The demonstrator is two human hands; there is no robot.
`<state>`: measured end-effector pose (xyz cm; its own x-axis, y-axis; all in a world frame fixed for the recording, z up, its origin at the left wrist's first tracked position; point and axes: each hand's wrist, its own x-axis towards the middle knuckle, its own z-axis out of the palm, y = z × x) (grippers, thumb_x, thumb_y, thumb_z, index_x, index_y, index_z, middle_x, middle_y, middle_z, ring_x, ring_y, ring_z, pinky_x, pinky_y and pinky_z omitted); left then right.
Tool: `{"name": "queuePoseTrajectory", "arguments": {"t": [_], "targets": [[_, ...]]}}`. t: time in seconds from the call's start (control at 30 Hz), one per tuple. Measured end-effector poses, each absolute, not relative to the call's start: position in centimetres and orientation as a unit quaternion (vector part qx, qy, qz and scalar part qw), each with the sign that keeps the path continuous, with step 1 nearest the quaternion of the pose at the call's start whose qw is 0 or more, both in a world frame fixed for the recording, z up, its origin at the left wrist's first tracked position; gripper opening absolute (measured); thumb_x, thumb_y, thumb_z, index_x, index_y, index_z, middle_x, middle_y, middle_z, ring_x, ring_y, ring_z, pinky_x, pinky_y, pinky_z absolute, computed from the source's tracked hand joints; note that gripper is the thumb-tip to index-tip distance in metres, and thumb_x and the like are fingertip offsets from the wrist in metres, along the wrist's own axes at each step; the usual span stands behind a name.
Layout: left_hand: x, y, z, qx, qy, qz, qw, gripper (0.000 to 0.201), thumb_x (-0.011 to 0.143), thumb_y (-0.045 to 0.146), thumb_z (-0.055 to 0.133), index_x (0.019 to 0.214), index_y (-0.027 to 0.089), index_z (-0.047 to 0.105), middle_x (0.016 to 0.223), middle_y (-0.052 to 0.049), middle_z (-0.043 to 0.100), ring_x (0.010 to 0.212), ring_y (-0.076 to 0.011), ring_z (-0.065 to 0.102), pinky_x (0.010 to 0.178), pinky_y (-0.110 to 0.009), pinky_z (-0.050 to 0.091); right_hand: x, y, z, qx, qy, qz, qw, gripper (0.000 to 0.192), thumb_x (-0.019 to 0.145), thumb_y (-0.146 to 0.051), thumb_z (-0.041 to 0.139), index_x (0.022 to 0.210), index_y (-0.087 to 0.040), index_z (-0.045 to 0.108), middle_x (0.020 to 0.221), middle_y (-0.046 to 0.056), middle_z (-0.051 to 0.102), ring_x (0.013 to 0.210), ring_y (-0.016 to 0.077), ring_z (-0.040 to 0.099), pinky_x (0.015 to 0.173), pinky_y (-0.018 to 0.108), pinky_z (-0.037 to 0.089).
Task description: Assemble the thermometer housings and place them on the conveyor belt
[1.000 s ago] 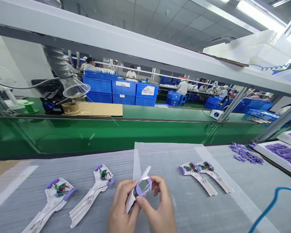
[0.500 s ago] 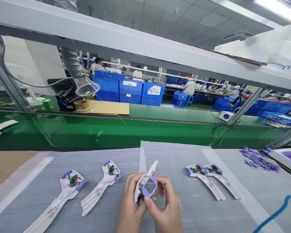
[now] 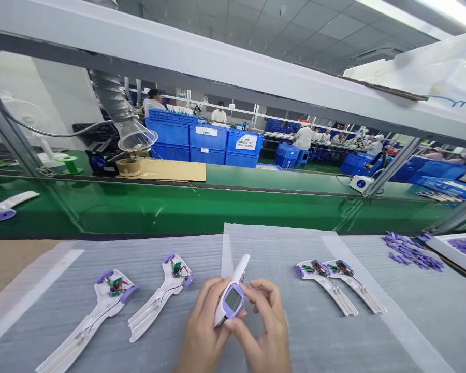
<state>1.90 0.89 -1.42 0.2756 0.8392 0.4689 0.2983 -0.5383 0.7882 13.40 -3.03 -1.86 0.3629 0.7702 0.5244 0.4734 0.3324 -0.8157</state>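
Observation:
My left hand (image 3: 205, 322) is closed around the white housing (image 3: 241, 267) of a handheld thermometer, whose narrow handle points up and away. A purple screen frame (image 3: 238, 306) with a grey display (image 3: 233, 299) sits at the housing's wide end, facing me. My right hand (image 3: 264, 321) pinches this frame, its thumb at the lower edge and its fingertips at the right side. The housing's inside is mostly hidden. To the left lie two open housing halves (image 3: 117, 301) (image 3: 174, 277) with green boards and wires. Two similar halves (image 3: 328, 282) (image 3: 357, 285) lie to the right.
Small purple parts (image 3: 411, 251) lie in a pile at the right, near a white tray (image 3: 445, 254) of more. Beyond the grey mat (image 3: 279, 248) runs a green conveyor belt (image 3: 202, 210), carrying another housing half (image 3: 11, 206) at left. A white shelf beam (image 3: 217, 59) crosses above.
The thermometer in my hands has turned, so its open inside shows less, and it has shifted slightly left. On the belt, the housing half has moved right. The blue hose has left the view.

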Motion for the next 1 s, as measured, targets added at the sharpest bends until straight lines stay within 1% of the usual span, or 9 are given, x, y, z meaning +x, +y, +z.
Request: {"name": "queuePoseTrajectory", "arguments": {"t": [0.13, 0.27, 0.37, 0.43, 0.5, 0.6, 0.8, 0.9, 1.0], "targets": [[1.4, 0.6, -0.8, 0.780, 0.349, 0.459, 0.244, 0.031, 0.084, 0.020, 0.057, 0.115, 0.024, 0.055, 0.107, -0.008, 0.062, 0.099, -0.0229, 0.060, 0.080, -0.027, 0.051, 14.0, -3.5, -1.3, -0.579, -0.576, 0.066, 0.573, 0.044, 0.076, -0.057, 0.064, 0.102, -0.022, 0.063, 0.102, 0.009, 0.055, 0.094, 0.0262, 0.056, 0.080, 0.038, 0.047], [1.3, -0.1, -0.4, 0.766, 0.310, 0.497, 0.264, 0.026, 0.082, 0.020, 0.057, 0.108, 0.024, 0.056, 0.098, -0.006, 0.064, 0.092, -0.0231, 0.061, 0.077, -0.029, 0.049, 16.5, -3.5, -0.1, -0.525, -0.693, 0.012, 0.494, 0.063, 0.078, -0.064, 0.055, 0.125, -0.023, 0.050, 0.120, 0.013, 0.056, 0.114, 0.0340, 0.048, 0.094, 0.051, 0.039], [1.3, -0.2, 0.0, 0.757, 0.280, 0.494, 0.323, 0.020, 0.083, 0.020, 0.056, 0.102, 0.024, 0.058, 0.091, -0.005, 0.062, 0.085, -0.0220, 0.059, 0.075, -0.030, 0.047, 18.3, -3.5, 1.0, -0.454, -0.784, 0.016, 0.423, 0.059, 0.084, -0.053, 0.055, 0.135, -0.025, 0.041, 0.117, 0.008, 0.061, 0.114, 0.0301, 0.052, 0.102, 0.051, 0.032], [1.1, -0.1, 0.3, 0.775, 0.244, 0.455, 0.364, 0.020, 0.084, 0.021, 0.054, 0.103, 0.023, 0.057, 0.089, -0.005, 0.060, 0.082, -0.0212, 0.056, 0.073, -0.030, 0.046, 18.9, -3.6, 1.8, -0.423, -0.809, 0.075, 0.401, 0.051, 0.088, -0.045, 0.054, 0.135, -0.028, 0.041, 0.107, 0.004, 0.067, 0.100, 0.0241, 0.061, 0.096, 0.043, 0.041], [0.9, 0.1, 0.5, 0.798, 0.222, 0.404, 0.389, 0.016, 0.085, 0.024, 0.052, 0.100, 0.022, 0.057, 0.084, -0.005, 0.056, 0.078, -0.0206, 0.053, 0.069, -0.030, 0.043, 19.3, -3.8, 2.4, -0.416, -0.808, 0.151, 0.388, 0.042, 0.090, -0.043, 0.052, 0.130, -0.030, 0.047, 0.099, 0.002, 0.069, 0.087, 0.0201, 0.064, 0.083, 0.035, 0.048], [0.5, 0.3, 0.4, 0.818, 0.211, 0.351, 0.404, 0.011, 0.087, 0.029, 0.050, 0.091, 0.021, 0.056, 0.078, -0.004, 0.051, 0.076, -0.0202, 0.049, 0.066, -0.029, 0.040, 19.4, -4.1, 2.9, -0.436, -0.787, 0.223, 0.374, 0.033, 0.089, -0.043, 0.054, 0.119, -0.030, 0.057, 0.096, 0.000, 0.071, 0.083, 0.0189, 0.065, 0.074, 0.030, 0.047], [1.0, -0.1, 0.8, 0.830, 0.233, 0.315, 0.396, 0.024, 0.091, 0.040, 0.042, 0.087, 0.019, 0.055, 0.076, -0.003, 0.049, 0.073, -0.0194, 0.049, 0.065, -0.028, 0.040, 18.9, -4.4, 1.5, -0.475, -0.753, 0.235, 0.388, 0.029, 0.089, -0.047, 0.051, 0.103, -0.026, 0.065, 0.084, 0.002, 0.071, 0.075, 0.0190, 0.065, 0.068, 0.027, 0.047], [0.6, 1.9, 2.5, 0.870, 0.271, 0.212, 0.354, 0.023, 0.091, 0.038, 0.043, 0.097, 0.021, 0.057, 0.094, -0.005, 0.058, 0.088, -0.0194, 0.055, 0.078, -0.027, 0.045, 20.5, -4.5, -0.8, -0.523, -0.697, 0.257, 0.419, 0.032, 0.090, -0.051, 0.048, 0.095, -0.024, 0.065, 0.082, 0.002, 0.071, 0.072, 0.0184, 0.066, 0.064, 0.025, 0.049], [-1.4, 5.9, 4.3, 0.912, 0.333, 0.092, 0.221, 0.031, 0.092, 0.026, 0.041, 0.122, 0.025, 0.050, 0.124, -0.005, 0.055, 0.117, -0.0205, 0.048, 0.099, -0.032, 0.037, 24.8, -4.9, -3.5, -0.615, -0.635, 0.217, 0.415, 0.039, 0.088, -0.056, 0.045, 0.088, -0.025, 0.068, 0.078, 0.003, 0.071, 0.068, 0.0203, 0.067, 0.060, 0.026, 0.050]]}}
